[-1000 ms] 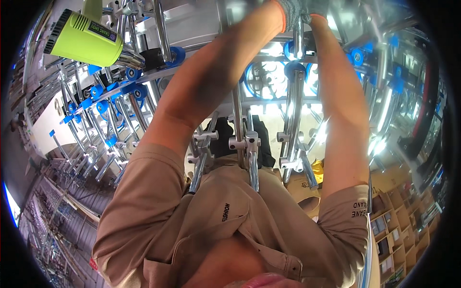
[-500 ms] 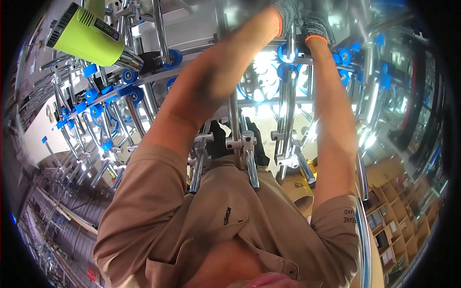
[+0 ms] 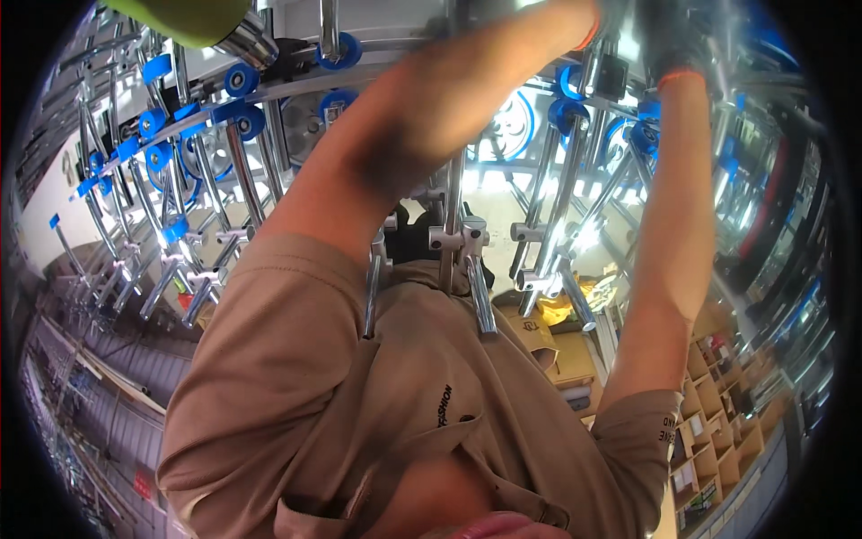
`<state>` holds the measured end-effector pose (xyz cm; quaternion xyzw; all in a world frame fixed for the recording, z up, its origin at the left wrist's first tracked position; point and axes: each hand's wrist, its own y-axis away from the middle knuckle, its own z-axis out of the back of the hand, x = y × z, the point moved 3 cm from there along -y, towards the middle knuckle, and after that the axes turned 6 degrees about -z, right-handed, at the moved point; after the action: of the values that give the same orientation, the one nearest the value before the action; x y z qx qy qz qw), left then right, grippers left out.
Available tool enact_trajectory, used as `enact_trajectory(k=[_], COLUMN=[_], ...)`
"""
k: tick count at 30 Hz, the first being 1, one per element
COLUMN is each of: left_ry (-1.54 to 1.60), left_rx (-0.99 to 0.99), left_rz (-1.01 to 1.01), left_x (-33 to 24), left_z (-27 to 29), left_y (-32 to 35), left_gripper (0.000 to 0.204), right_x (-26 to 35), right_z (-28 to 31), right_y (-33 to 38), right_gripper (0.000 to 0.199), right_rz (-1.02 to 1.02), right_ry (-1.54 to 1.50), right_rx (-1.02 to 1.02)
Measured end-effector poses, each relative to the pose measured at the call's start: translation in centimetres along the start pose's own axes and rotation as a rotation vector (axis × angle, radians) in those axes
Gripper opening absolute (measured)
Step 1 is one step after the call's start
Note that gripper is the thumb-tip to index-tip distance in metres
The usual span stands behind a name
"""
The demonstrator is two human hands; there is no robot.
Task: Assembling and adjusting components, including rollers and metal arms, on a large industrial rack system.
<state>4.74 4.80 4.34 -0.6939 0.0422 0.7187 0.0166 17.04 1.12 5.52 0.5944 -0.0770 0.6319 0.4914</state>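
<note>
Both my hands wear dark grey knitted gloves with orange cuffs and reach to the far edge of the head view. My left hand [image 3: 612, 16] is cut off by the top edge, its fingers out of sight. Just right of it, my right hand [image 3: 672, 38] is smeared by motion, and whether it holds anything cannot be made out. Below the hands runs a frame with blue rollers [image 3: 568, 115]. Chrome tubes [image 3: 544, 202] with grey clamps [image 3: 469, 235] stand between my arms.
A yellow-green cylindrical device [image 3: 193, 20] with a metal end hangs at the upper left. More chrome posts with blue rollers [image 3: 159, 157] line the left side. At the lower right stands a divided cardboard box [image 3: 718, 431], with a yellow bag [image 3: 561, 305] nearby.
Both hands have moved right along the frame. The view has shifted too, and the yellow-green device now sits higher, partly cut off by the top edge.
</note>
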Motion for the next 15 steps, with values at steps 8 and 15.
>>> enact_trajectory(k=[8, 15], left_ry=[-0.121, -0.136], left_rx=[-0.116, -0.092], left_rz=[-0.059, -0.150], left_x=[0.4, -1.1], left_z=[0.7, 0.6], left_y=[-0.6, 0.7], left_gripper=[0.044, 0.045], right_x=[-0.5, 0.4], right_z=[-0.2, 2.7], right_y=[-0.2, 7.3], right_gripper=[0.017, 0.031], right_rz=[0.636, 0.634], right_ry=[0.825, 0.138], right_rx=[-0.334, -0.219])
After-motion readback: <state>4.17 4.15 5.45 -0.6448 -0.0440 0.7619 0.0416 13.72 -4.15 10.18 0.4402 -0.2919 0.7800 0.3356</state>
